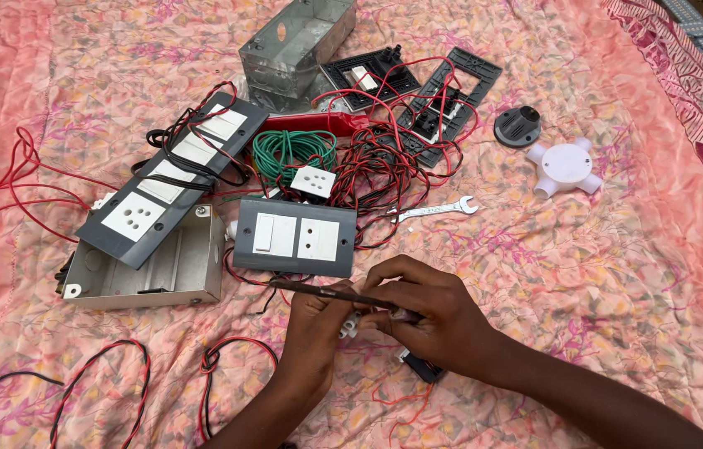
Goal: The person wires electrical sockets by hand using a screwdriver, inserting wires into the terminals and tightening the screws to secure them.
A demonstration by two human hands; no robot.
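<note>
We see the left hand [318,320] pinching a small white fitting [351,324] while the right hand [430,320] grips a screwdriver [326,290], its long axis running leftward (nearly level) over the left knuckles. Both rest low on a pink quilt [617,274], probably a bed, just below the grey switch plate [295,237].
</note>
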